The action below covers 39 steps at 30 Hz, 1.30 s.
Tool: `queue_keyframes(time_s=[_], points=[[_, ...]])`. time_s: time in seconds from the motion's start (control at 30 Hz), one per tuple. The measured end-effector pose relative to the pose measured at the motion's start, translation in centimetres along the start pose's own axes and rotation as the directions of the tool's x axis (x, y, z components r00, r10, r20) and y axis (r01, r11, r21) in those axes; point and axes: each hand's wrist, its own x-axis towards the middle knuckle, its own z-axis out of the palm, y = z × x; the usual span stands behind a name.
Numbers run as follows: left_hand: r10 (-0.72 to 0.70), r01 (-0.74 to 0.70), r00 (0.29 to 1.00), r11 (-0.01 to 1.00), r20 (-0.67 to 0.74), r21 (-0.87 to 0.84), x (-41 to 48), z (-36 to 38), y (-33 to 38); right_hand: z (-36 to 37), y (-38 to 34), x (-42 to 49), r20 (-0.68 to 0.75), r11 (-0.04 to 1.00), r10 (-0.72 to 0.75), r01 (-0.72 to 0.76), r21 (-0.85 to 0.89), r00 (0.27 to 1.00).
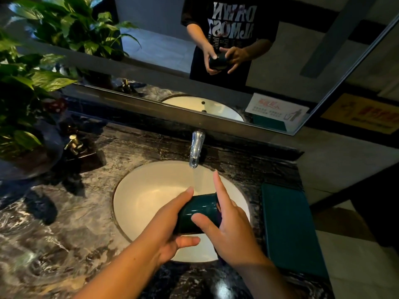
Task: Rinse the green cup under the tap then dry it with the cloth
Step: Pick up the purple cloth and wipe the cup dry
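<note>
The dark green cup (199, 210) lies tilted on its side over the white sink (140, 190), mouth pointing toward the tap. My left hand (170, 227) grips it from the left, thumb under its base. My right hand (231, 225) presses on it from the right, thumb on the cup's side and index finger stretched out toward the tap. Water runs from the chrome tap (196, 148) in a thin stream that falls just behind the cup's rim. A folded green cloth (291, 229) lies flat on the counter right of the sink.
The dark marble counter (64, 223) surrounds the sink. A soap dispenser (74, 144) and a leafy potted plant (21, 93) stand at the left. A mirror (280, 61) behind the tap reflects the person holding the cup.
</note>
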Motion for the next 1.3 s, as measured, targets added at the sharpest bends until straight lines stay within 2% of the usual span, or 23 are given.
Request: queue_keyframes(time_s=[0.07, 0.1, 0.17, 0.23, 0.33, 0.43, 0.5, 0.53, 0.6, 0.67, 0.73, 0.8, 0.87, 0.9, 1.0, 1.1, 1.23, 1.3], points=[[-0.002, 0.001, 1.0, 0.999, -0.016, -0.032, 0.0, 0.3, -0.1, 0.1, -0.7, -0.3, -0.061, 0.996, -0.025, 0.03, 0.084, 0.998], [-0.013, 0.012, 1.0, 0.999, -0.022, -0.039, 0.0, 0.4, -0.1, 0.1, -1.0, -0.3, -0.148, 0.991, -0.036, 0.054, 0.119, 0.988], [-0.032, 0.031, 0.999, 0.998, -0.025, -0.057, 0.0, 0.5, -0.2, 0.2, -1.3, -0.2, -0.386, 0.984, -0.021, 0.088, 0.157, 0.922], [-0.044, 0.043, 0.999, 0.996, -0.001, -0.084, -0.1, 0.6, -0.4, 0.1, -1.6, 0.1, -0.54, 0.974, 0.059, 0.069, 0.214, 0.84], [-0.07, 0.069, 0.998, 0.983, -0.001, -0.171, -0.1, 1.1, -0.7, 0.0, -2.0, 0.5, -0.61, 0.958, 0.176, 0.007, 0.286, 0.772], [-0.134, 0.134, 0.991, 0.931, 0.022, -0.339, 0.0, 1.5, -1.5, 0.4, -2.3, 0.8, -0.654, 0.96, 0.216, -0.033, 0.28, 0.725], [-0.181, 0.196, 0.981, 0.867, 0.076, -0.459, 0.1, 1.5, -1.8, 0.2, -2.8, 0.9, -0.627, 0.955, 0.211, -0.021, 0.297, 0.75], [-0.194, 0.221, 0.975, 0.833, 0.106, -0.508, 0.2, 1.5, -1.9, 0.0, -3.0, 0.7, -0.597, 0.966, 0.159, 0.002, 0.26, 0.786], [-0.192, 0.255, 0.967, 0.781, 0.168, -0.571, 0.2, 1.5, -1.8, -0.7, -3.0, 0.0, -0.465, 0.991, 0.007, 0.056, 0.122, 0.885], [-0.164, 0.255, 0.965, 0.755, 0.202, -0.604, 0.1, 1.4, -1.5, -1.3, -2.0, -0.6, -0.315, 0.986, -0.161, 0.137, -0.094, 0.935], [-0.14, 0.253, 0.964, 0.742, 0.225, -0.621, 0.2, 1.1, -1.3, -1.8, -1.2, -0.8, -0.244, 0.965, -0.24, 0.203, -0.168, 0.94], [-0.143, 0.265, 0.96, 0.743, 0.242, -0.615, 0.3, 1.0, -1.1, -1.8, -0.9, -1.0, -0.281, 0.965, -0.259, 0.233, -0.123, 0.924], [-0.147, 0.266, 0.959, 0.761, 0.241, -0.592, 0.6, 1.0, -1.2, -1.4, -1.0, -0.9, -0.351, 0.946, -0.32, 0.278, -0.164, 0.88], [-0.148, 0.261, 0.961, 0.773, 0.235, -0.579, 0.6, 1.1, -1.1, -1.2, -1.1, -0.8, -0.377, 0.949, -0.314, 0.272, -0.163, 0.871], [-0.131, 0.213, 0.974, 0.807, 0.185, -0.55, 0.7, 1.1, -1.1, -0.6, -2.1, -0.3, -0.415, 0.989, -0.149, 0.143, -0.044, 0.898], [-0.095, 0.138, 0.99, 0.841, 0.108, -0.523, 0.4, 1.0, -0.9, -0.1, -2.6, -0.3, -0.378, 0.991, -0.115, 0.078, -0.112, 0.919], [-0.02, 0.009, 1.0, 0.892, -0.019, -0.451, 0.1, 1.0, -0.4, -0.3, -3.1, -0.4, -0.186, 0.98, -0.099, 0.063, -0.19, 0.977], [0.033, -0.058, 0.997, 0.915, -0.068, -0.399, 0.0, 1.0, -0.3, -0.8, -3.4, 0.0, -0.044, 0.983, -0.013, 0.005, -0.185, 0.999]])
